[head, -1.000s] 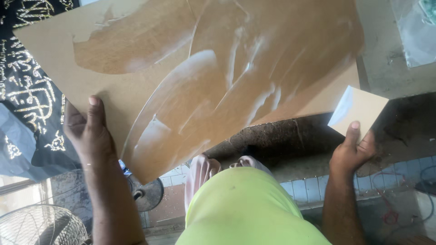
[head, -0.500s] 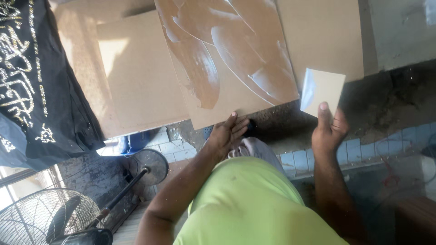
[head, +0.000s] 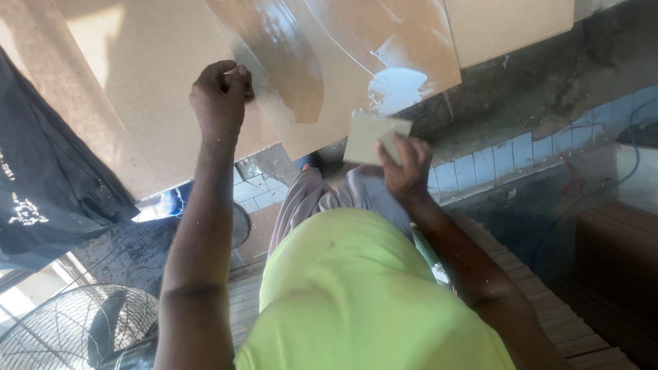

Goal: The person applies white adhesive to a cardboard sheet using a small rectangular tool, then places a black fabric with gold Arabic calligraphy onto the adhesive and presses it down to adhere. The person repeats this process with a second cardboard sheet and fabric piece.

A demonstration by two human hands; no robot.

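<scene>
At the far left I see a dark cloth (head: 48,178) hanging beside a plain tan board (head: 147,89), with a wire-caged fan (head: 75,329) at the bottom corner. My left hand (head: 221,96) is curled into a loose fist, its fingers closed on the edge of the glossy brown panel (head: 329,62), which lies tilted over the tan board and shows wet, shiny streaks across its face. Moving right, a pale smear (head: 397,85) sits near the panel's lower edge. Just below it my right hand (head: 404,168) pinches a small cream-coloured rectangular card (head: 370,137) between thumb and fingers, the card's upper edge touching or just beside the panel's edge; I cannot tell which. Below is my yellow-green shirt (head: 356,301). Further right run a rough dark ledge (head: 548,89) and a row of pale blue tiles (head: 521,161).
</scene>
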